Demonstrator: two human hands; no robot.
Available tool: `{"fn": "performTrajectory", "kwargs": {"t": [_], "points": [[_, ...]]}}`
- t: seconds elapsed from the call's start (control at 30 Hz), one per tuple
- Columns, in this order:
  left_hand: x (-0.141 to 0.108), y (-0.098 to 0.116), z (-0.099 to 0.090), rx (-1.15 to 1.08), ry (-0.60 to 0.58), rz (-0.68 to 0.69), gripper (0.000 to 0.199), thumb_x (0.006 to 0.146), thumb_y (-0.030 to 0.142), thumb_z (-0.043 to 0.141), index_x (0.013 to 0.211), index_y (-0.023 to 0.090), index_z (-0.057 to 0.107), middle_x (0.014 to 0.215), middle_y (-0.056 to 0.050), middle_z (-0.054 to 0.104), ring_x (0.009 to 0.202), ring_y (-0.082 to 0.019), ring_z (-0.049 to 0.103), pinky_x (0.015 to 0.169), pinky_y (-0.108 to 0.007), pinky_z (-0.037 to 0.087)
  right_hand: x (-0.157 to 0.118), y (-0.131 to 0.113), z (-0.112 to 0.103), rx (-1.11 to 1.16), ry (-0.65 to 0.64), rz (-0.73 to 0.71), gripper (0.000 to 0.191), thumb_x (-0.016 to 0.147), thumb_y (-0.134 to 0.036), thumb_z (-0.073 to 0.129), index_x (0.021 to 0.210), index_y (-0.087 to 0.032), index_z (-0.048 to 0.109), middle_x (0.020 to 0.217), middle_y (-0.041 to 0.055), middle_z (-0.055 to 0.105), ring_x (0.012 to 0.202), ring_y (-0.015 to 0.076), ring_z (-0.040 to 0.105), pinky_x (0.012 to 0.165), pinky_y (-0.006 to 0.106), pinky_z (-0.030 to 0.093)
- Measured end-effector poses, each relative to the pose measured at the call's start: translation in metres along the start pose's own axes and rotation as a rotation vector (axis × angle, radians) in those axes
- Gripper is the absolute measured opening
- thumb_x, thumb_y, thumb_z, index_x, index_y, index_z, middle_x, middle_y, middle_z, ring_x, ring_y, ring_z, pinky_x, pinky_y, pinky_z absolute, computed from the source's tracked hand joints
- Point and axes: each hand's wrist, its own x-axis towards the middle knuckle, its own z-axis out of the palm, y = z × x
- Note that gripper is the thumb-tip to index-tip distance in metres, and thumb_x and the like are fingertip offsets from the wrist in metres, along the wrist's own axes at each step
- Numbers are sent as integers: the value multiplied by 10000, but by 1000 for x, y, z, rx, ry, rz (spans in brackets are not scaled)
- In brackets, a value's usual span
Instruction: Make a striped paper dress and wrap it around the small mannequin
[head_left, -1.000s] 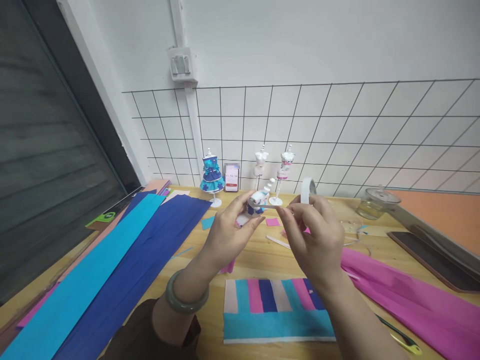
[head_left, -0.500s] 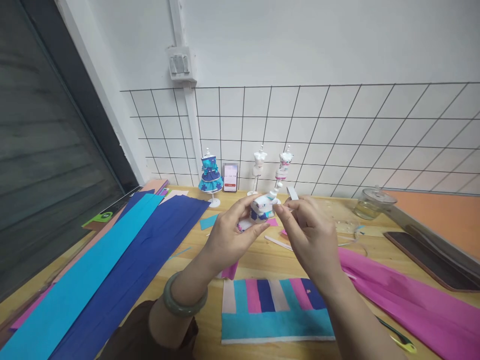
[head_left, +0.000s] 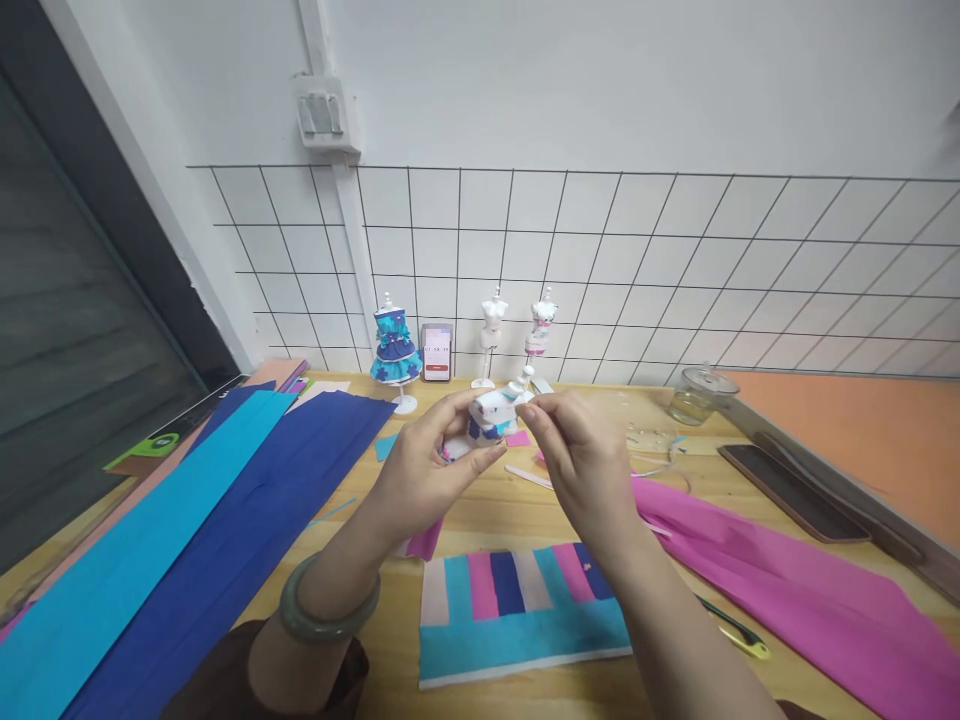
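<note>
My left hand (head_left: pixel 431 455) is closed around a small white dress-form mannequin (head_left: pixel 491 412), which lies tilted with its neck knob toward the upper right. Dark blue, teal and pink patches show on the mannequin's body. At its shoulder end, my right hand (head_left: pixel 581 450) has thumb and forefinger pinched together, touching or nearly touching it. What lies in that pinch is too small to make out. Below both hands, a striped piece (head_left: pixel 517 625) in pink, blue, teal and pale strips lies on the wooden table (head_left: pixel 352 560).
Long teal (head_left: pixel 172 510) and dark blue sheets (head_left: pixel 292 480) cover the left side. A magenta sheet (head_left: pixel 787 570), scissors (head_left: pixel 739 630) and a dark phone (head_left: pixel 795 490) lie right. Behind stand a dressed mannequin (head_left: pixel 396 350), a lit phone (head_left: pixel 436 352), two mannequins (head_left: pixel 493 325) and a glass jar (head_left: pixel 697 395).
The whole view has shifted, so the hands and table things appear further left. My left hand keeps hold of the mannequin, and my right fingers stay pinched beside its shoulder.
</note>
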Motion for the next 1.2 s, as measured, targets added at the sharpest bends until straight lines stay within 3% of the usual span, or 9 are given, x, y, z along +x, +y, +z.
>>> {"fn": "performTrajectory", "kwargs": {"t": [0.17,0.3,0.47,0.73,0.93,1.2], "points": [[1,-1,-3,63,20,6,408,804,287,658,1189,221,541,1099,-60,675,1007,-189,637,872,-296,507,-1,-1,0,-131,9,-42,159,922,-296,515,831,-201,604,747,21,613,645,137,542,595,265,398],[2,-2,-4,129,54,38,419,814,281,639,1215,224,530,1138,-64,661,1046,-207,623,914,-335,490,-4,-2,0,-282,78,-130,163,924,-285,512,822,-200,608,667,10,546,567,129,472,538,265,354],[4,-4,-7,160,110,70,440,816,258,635,1237,244,510,1170,-56,648,1075,-208,612,934,-344,478,-5,-5,-1,-240,103,-158,116,916,-250,531,835,-202,600,662,8,530,580,129,456,546,260,348],[1,-3,-2,3,14,32,440,805,277,654,1217,203,516,1166,-87,647,1050,-207,624,915,-327,498,-2,-2,2,-22,38,-36,148,922,-257,518,814,-202,603,704,11,579,651,137,515,595,263,379],[3,-2,0,-60,12,34,434,801,242,659,1202,198,501,1188,-88,635,1096,-204,604,947,-323,491,0,-3,4,180,-33,205,234,903,-355,527,766,-200,637,653,-13,576,602,124,527,558,241,394],[3,-6,-3,-63,4,74,413,807,216,649,1193,206,501,1209,-80,623,1109,-197,596,946,-311,491,-1,-10,1,255,-75,343,270,875,-413,549,769,-197,671,633,-19,574,572,111,497,559,228,401]]}}
